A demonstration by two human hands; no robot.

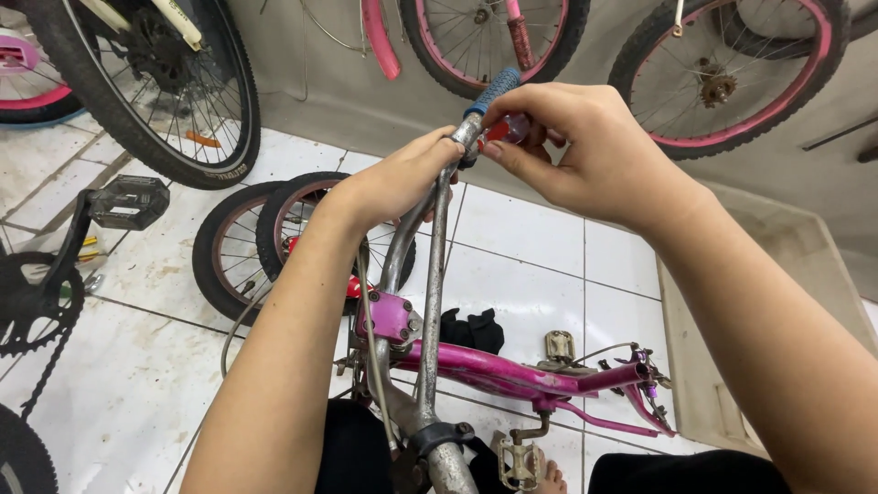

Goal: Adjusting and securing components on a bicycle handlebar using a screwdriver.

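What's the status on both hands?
Left hand gripping handlebar. Right hand pinching red part beside blue handle sleeve. Nothing in the way.

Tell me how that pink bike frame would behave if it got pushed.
The pink frame looks like rigid metal tubing, so it probably wouldn't flex. With no wheels fitted and lying on glossy tiles, it would likely slide or tip. The left hand gripping the handlebar probably steadies it.
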